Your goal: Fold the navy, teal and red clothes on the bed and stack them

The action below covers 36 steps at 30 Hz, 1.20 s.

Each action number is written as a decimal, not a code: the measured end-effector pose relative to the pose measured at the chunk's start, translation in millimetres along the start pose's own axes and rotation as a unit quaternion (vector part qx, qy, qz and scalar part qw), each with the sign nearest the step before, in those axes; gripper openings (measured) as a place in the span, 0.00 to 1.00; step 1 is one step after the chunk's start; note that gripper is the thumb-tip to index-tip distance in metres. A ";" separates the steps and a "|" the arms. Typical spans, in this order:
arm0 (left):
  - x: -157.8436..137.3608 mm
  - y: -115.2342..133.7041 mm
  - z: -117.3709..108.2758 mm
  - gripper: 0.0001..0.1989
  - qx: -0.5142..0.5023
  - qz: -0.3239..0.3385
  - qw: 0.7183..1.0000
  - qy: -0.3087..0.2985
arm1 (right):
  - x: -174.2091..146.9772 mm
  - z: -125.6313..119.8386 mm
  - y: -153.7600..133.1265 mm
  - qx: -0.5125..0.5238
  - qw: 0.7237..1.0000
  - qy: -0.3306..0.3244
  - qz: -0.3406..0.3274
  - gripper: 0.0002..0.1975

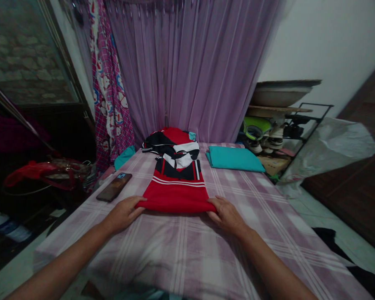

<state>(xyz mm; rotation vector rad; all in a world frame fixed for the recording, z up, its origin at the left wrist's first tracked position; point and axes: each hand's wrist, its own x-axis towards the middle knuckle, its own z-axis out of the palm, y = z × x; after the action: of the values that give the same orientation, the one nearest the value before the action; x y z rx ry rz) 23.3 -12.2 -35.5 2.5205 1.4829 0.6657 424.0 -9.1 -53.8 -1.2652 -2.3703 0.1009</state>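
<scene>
A red, black and white jacket (pixel 176 192) lies folded narrow on the plaid cloth, its white collar pointing away from me. Its near red edge is gripped at both corners and looks slightly raised. My left hand (pixel 126 211) pinches the left corner, thumb toward me. At the right corner, my right hand (pixel 226 213) is closed on the fabric in the same way. Behind the collar sits a heap of red, black and white clothing (pixel 171 141). The undersides of both grips are hidden by the fabric.
A plaid sheet (pixel 256 233) covers the table. A phone (pixel 115 187) lies left of the jacket; a folded teal cloth (pixel 234 158) lies at the back right. Purple curtains (pixel 190 71) hang behind. A shoe rack (pixel 278 137) and a plastic bag (pixel 334 146) stand at right.
</scene>
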 end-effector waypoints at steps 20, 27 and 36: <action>144.8 -17.2 9.0 0.25 -0.225 -0.342 0.909 0.077 | 138.9 3.3 23.5 0.141 0.915 0.044 0.377 0.27; 139.1 -33.7 40.9 0.33 -0.169 -0.338 0.923 0.074 | 120.9 32.3 10.4 -0.024 0.933 -0.027 0.358 0.26; 88.2 -11.7 20.0 0.44 -0.297 -0.326 0.897 -0.014 | 110.8 38.7 19.5 -0.031 0.942 0.012 0.335 0.25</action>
<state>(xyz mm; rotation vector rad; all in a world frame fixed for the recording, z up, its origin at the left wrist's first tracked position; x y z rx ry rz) 59.5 71.3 -30.7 1.4563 1.6482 0.7888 369.8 96.8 -54.7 -2.0372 -1.8335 0.2175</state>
